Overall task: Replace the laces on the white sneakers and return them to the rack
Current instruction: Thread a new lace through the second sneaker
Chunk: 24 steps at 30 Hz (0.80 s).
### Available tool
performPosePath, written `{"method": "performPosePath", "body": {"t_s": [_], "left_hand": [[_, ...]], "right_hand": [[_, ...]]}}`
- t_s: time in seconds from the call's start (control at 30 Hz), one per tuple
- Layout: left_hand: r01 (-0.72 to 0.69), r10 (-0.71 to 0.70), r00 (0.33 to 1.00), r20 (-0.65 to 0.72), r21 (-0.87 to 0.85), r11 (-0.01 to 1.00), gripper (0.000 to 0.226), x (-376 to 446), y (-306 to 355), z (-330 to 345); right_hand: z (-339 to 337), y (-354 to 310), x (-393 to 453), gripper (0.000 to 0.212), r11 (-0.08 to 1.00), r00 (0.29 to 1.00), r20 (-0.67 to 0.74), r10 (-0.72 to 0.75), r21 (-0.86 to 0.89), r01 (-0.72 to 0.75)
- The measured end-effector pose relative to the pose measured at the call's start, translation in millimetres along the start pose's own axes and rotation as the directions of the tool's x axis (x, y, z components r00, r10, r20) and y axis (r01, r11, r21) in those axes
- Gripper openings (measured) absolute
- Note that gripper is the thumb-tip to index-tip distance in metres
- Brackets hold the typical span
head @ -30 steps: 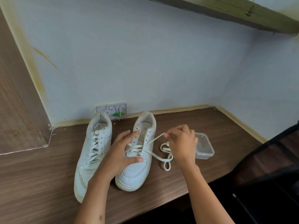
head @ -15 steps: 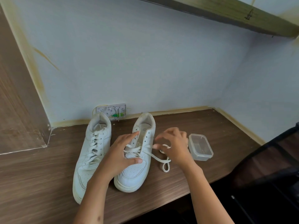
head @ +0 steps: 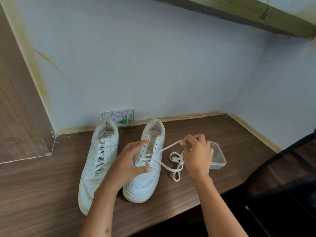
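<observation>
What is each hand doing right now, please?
Left hand: open, fingers straight, resting on the right sneaker.
Right hand: closed, pinching the lace running from that sneaker.

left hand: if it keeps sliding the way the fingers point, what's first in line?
Left hand fingers point up the right sneaker toward its heel, so likely the tongue label, then the collar. Depth is unclear.

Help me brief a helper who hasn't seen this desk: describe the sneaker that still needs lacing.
On the wooden desk, two white sneakers stand with heels to the wall. Take the right sneaker, nearer the clear plastic container. Unlike the fully laced left sneaker, its upper eyelets are empty and a loose lace trails onto the desk.
</observation>
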State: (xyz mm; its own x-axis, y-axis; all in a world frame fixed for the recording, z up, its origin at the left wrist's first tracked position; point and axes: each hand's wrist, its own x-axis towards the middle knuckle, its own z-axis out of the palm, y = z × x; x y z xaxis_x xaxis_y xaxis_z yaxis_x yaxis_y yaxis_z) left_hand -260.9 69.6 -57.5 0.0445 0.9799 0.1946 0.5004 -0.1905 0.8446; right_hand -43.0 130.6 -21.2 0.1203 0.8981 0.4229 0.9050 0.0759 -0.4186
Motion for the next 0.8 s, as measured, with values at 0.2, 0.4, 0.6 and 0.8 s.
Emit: {"method": "performPosePath", "body": {"t_s": [0.2,0.4,0.6,0.8], "left_hand": [[0.005,-0.005,1.000,-0.017,0.024,1.000,0.091,0,0,-1],[0.013,-0.011,0.999,-0.038,0.059,0.998,0.089,0,0,0],[0.001,0.003,0.996,-0.084,0.040,0.999,0.069,-3,3,-1],[-0.095,0.080,0.952,-0.297,-0.036,0.995,0.010,0,15,0]], "right_hand": [[-4,-1,1,0.011,0.985,0.994,0.103,0.020,0.167,-0.037],[-19,-7,-10,0.020,0.981,0.729,0.670,-0.143,0.195,0.013],[-21,-17,-17,0.026,0.984,0.580,0.801,-0.146,0.181,-0.001],[-49,-34,-12,0.021,0.674,0.635,0.694,-0.340,0.651,-0.351]]}}
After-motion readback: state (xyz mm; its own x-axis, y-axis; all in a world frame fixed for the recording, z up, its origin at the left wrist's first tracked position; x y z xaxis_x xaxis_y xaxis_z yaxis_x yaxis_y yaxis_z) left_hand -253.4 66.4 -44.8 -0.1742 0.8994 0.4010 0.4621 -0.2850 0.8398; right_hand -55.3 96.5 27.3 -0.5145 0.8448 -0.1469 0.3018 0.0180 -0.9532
